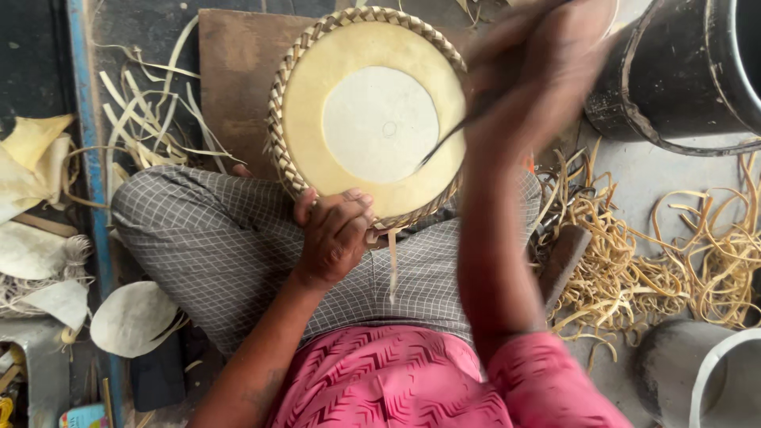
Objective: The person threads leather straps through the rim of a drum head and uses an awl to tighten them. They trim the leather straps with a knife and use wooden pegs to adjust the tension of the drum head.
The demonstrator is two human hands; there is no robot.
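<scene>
Head view: left hand point(333, 238) grips drum point(369, 119) near rim; blurred right hand point(539, 71) closed on thin tool point(444, 143). Rim braid looks mostly laced, loose strap point(391, 265) left.

Left hand point(333, 238) steadies a round drumhead point(369, 119); blurred right hand point(535, 75) raised.

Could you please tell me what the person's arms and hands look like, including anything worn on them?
Both hands, the left hand and the right hand, are bare, with no gloves, rings or watch that I can make out. The forearms are uncovered; pink patterned short sleeves end near the elbows. The right hand is blurred.
</scene>
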